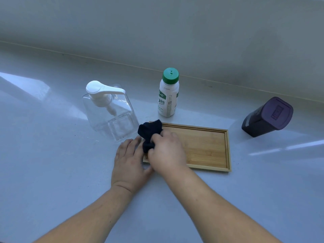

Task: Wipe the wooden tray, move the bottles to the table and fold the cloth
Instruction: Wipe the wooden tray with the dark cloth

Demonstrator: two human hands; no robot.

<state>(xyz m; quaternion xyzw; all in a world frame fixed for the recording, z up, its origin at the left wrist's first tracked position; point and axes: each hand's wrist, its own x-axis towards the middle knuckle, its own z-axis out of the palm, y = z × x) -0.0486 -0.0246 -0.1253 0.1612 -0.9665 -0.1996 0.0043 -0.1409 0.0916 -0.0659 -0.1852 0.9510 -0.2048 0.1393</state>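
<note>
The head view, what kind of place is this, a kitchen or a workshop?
Probably a home counter, kitchen or washroom, though I can't tell which. A smooth pale countertop meets a plain wall, and on it stand a clear pump dispenser and a green-capped drink bottle.

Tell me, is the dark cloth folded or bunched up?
Bunched up: the cloth is a crumpled wad in the right hand at the tray's left end.
</note>
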